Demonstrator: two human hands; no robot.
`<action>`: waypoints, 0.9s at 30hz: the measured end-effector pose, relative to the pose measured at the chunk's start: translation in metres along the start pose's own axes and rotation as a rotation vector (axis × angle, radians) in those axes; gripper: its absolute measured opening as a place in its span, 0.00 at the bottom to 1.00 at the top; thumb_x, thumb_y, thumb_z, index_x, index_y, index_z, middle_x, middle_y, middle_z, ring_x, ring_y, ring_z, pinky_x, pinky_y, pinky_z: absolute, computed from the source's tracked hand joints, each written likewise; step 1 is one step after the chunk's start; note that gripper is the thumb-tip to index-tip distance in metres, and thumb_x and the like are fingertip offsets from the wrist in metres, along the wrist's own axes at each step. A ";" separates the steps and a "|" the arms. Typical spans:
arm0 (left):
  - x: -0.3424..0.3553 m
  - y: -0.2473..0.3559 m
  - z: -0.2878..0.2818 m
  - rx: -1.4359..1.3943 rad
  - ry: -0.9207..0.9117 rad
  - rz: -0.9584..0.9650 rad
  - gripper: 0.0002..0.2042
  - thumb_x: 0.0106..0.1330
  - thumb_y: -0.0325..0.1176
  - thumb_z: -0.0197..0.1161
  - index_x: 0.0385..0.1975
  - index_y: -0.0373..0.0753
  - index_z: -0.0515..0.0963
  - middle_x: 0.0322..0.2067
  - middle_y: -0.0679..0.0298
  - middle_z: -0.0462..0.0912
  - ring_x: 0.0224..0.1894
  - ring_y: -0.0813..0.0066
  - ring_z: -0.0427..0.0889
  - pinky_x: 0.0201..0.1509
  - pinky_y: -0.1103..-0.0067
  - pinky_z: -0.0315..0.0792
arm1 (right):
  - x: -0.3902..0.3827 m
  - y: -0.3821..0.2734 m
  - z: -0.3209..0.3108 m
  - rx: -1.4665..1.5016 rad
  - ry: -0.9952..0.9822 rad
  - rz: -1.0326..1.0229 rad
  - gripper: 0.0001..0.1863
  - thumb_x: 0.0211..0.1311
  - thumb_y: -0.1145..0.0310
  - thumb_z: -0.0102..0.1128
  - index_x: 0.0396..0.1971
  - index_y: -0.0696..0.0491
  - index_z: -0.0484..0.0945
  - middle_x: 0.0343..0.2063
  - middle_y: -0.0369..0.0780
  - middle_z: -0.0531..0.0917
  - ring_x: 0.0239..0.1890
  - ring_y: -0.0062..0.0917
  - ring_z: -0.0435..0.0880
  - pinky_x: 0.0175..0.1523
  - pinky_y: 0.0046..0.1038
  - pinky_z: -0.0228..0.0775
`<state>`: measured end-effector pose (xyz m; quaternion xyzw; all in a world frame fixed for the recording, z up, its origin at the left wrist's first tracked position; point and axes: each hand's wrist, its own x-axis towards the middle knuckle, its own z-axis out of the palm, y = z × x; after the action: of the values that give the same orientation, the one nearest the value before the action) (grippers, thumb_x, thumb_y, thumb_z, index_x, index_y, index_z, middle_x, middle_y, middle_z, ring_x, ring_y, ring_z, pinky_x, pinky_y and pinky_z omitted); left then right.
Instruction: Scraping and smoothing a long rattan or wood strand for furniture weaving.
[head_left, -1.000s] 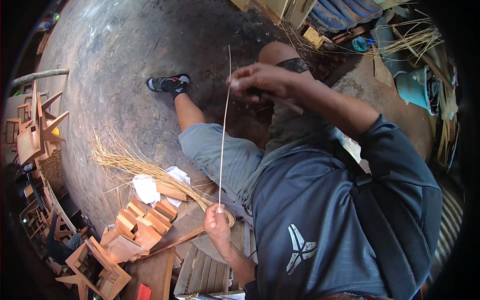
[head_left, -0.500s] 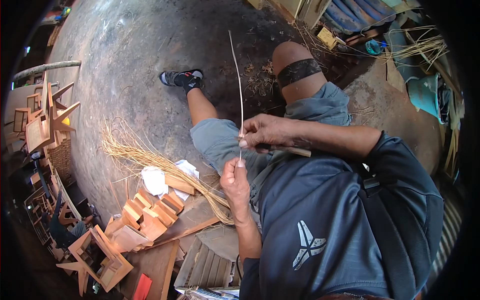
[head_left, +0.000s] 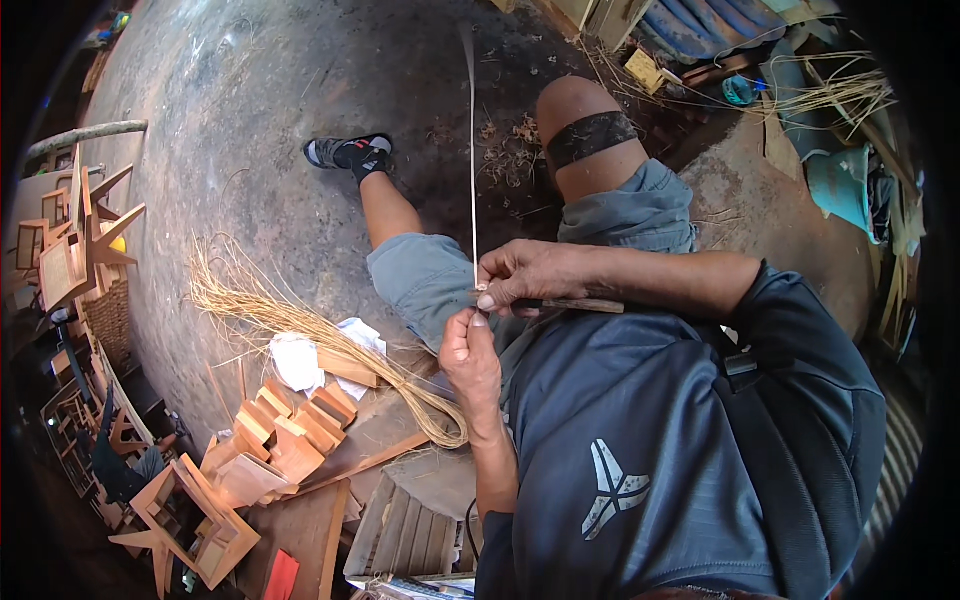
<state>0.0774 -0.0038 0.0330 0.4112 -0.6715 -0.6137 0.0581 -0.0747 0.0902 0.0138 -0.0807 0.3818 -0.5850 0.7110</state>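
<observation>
A long, thin, pale cane strip (head_left: 473,180) runs up from my hands over the floor, its far end smeared by motion. My left hand (head_left: 472,358) is closed, pinching the strip's lower end between thumb and fingers. Just above it, my right hand (head_left: 528,272) grips a knife (head_left: 585,304), whose wooden handle points right along my forearm. The right thumb presses the strip where the blade seems to be; the blade itself is mostly hidden. Both hands are almost touching, above my lap.
A bundle of cane strands (head_left: 300,325) lies at the left, by white cloths (head_left: 296,360) and cut wooden blocks (head_left: 290,425). Chair frames (head_left: 190,520) stand farther left. Curled shavings (head_left: 515,165) litter the floor; a blue bucket (head_left: 840,190) is at the right.
My left hand has come up closer to my right hand, so less strip shows between them. The strip's far end has swung and now blurs. The view has shifted slightly.
</observation>
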 end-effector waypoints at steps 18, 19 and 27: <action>-0.012 -0.005 -0.010 -0.051 0.010 -0.048 0.05 0.64 0.26 0.52 0.31 0.32 0.74 0.19 0.73 0.67 0.21 0.89 0.61 0.24 0.89 0.56 | -0.004 -0.008 0.008 -0.121 0.008 0.069 0.25 0.49 0.67 0.68 0.46 0.60 0.70 0.25 0.35 0.76 0.21 0.14 0.71 0.23 0.15 0.62; -0.009 -0.007 -0.008 -0.051 0.009 -0.045 0.05 0.64 0.26 0.52 0.31 0.32 0.74 0.19 0.73 0.67 0.21 0.89 0.61 0.24 0.89 0.56 | 0.002 -0.001 0.009 -0.154 -0.024 0.059 0.19 0.50 0.68 0.68 0.39 0.59 0.73 0.24 0.35 0.76 0.22 0.14 0.71 0.22 0.15 0.61; -0.026 -0.002 -0.019 0.008 -0.045 -0.032 0.05 0.64 0.28 0.54 0.32 0.34 0.75 0.17 0.75 0.67 0.19 0.91 0.59 0.22 0.91 0.53 | -0.005 -0.002 -0.012 0.024 0.079 -0.025 0.11 0.52 0.68 0.66 0.30 0.58 0.74 0.21 0.35 0.75 0.18 0.15 0.70 0.20 0.16 0.60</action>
<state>0.1066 -0.0026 0.0467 0.4081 -0.6686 -0.6208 0.0315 -0.0844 0.0976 0.0088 -0.0537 0.4017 -0.6009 0.6890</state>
